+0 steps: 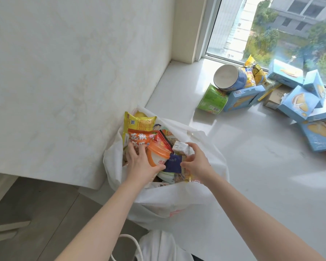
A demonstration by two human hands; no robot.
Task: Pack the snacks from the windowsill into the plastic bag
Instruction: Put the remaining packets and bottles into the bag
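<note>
Spillage looms: left hand point(139, 162) curls round orange-lidded cup point(158, 150), right hand point(197, 162) pinches small white box point(179, 147), both in the crammed plastic bag point(205, 189); forcing in blue boxes point(299, 102) beyond the right hand might split it.

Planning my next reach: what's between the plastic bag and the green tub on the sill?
Nothing: in the head view, only bare windowsill runs between the plastic bag and the green tub.
</note>
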